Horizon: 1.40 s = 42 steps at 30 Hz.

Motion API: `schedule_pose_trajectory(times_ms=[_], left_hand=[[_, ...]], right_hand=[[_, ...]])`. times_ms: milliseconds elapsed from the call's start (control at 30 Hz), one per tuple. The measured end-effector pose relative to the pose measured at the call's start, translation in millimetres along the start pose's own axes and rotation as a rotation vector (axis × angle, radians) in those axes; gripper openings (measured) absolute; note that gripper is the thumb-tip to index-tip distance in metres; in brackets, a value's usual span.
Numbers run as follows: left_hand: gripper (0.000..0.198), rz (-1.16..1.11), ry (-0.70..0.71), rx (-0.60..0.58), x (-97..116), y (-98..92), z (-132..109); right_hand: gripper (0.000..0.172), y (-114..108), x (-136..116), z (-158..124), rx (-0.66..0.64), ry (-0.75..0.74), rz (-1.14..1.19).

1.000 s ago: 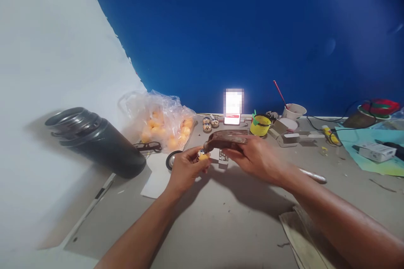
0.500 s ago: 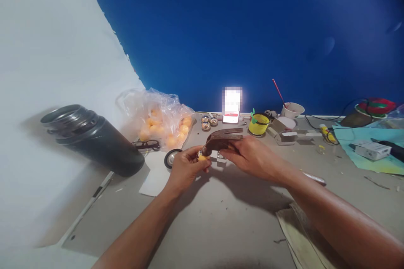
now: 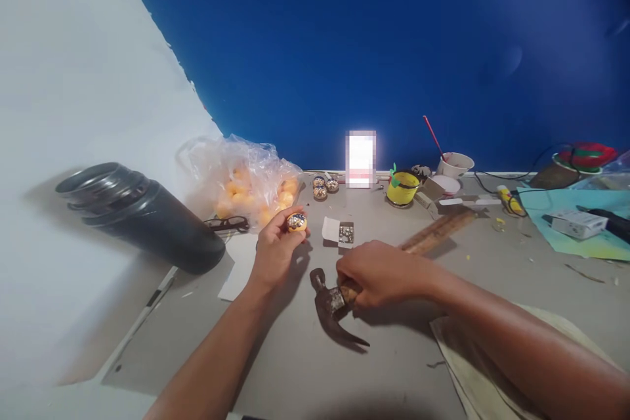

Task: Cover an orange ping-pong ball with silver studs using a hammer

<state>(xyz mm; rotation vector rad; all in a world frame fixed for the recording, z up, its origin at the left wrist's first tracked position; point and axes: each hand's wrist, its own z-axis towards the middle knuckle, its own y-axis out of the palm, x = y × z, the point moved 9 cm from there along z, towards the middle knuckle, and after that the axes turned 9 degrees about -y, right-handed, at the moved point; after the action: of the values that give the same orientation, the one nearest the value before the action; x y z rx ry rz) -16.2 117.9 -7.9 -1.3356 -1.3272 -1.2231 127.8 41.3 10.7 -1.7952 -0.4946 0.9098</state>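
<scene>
Head view: your two bare hands over a grey table (image 3: 295, 374) that stands against a blue wall.
Left hand (image 3: 273, 254): lifted a little off the table, thumb and fingertips pinched round an orange ball (image 3: 296, 222) with a shiny metal cap facing up.
Right hand (image 3: 381, 273): fingers wrapped closed round a hammer (image 3: 329, 305), gripping the wooden handle just behind the head.
Hammer position: the rusty head lies on the table in front of you, claw pointing toward you; the handle runs away to the right past your knuckles.
Between the hands: a small open box (image 3: 344, 232) of silvery pieces (too small to identify), just beyond your right hand.
Left of your left hand: a white sheet (image 3: 236, 275), a pair of glasses (image 3: 229, 224) and a dark flask (image 3: 142, 216) lying on its side.
Behind your left hand: a clear plastic bag (image 3: 246, 180) holding more orange balls.
Back edge: three metal-capped balls (image 3: 325, 188), a lit phone (image 3: 360, 159), a yellow tin (image 3: 402, 188) and a paper cup (image 3: 455, 163) with a red stick in it.
Far right: a white carton (image 3: 575, 224) on a teal sheet (image 3: 590, 246).
Under your right forearm: a pale cloth (image 3: 467, 361).
</scene>
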Motion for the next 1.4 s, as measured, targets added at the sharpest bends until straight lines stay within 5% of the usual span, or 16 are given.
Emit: schedule_pose_trajectory(times_ms=[400, 500, 633, 733, 1067, 1400], left_hand=[[0.045, 0.129, -0.133, -0.062, -7.0, 19.8, -12.3], [0.051, 0.151, -0.218, -0.160, -19.4, 31.8, -14.0], [0.055, 0.247, -0.283, -0.214, -32.9, 40.8, -14.0], [0.058, 0.256, -0.275, -0.208, -32.7, 42.5, -16.3], [0.056, 0.264, -0.206, -0.227, -26.0, 48.1, -27.9], [0.059, 0.260, -0.227, -0.213, -29.1, 47.7, -26.0]], right_hand=[[0.012, 11.7, -13.7, 5.9, 0.012, -0.049, -0.132], [0.013, -2.4, 7.8, 1.1, 0.058, 0.051, 0.001], [0.022, -32.4, 66.7, -10.6, 0.328, 0.375, -0.037], [0.023, -32.1, 91.4, -10.8, 0.401, 0.441, -0.032], [0.024, -20.5, 86.4, -5.8, 0.317, 0.503, -0.211], [0.024, -9.2, 94.2, 2.2, 0.273, 0.542, -0.104]])
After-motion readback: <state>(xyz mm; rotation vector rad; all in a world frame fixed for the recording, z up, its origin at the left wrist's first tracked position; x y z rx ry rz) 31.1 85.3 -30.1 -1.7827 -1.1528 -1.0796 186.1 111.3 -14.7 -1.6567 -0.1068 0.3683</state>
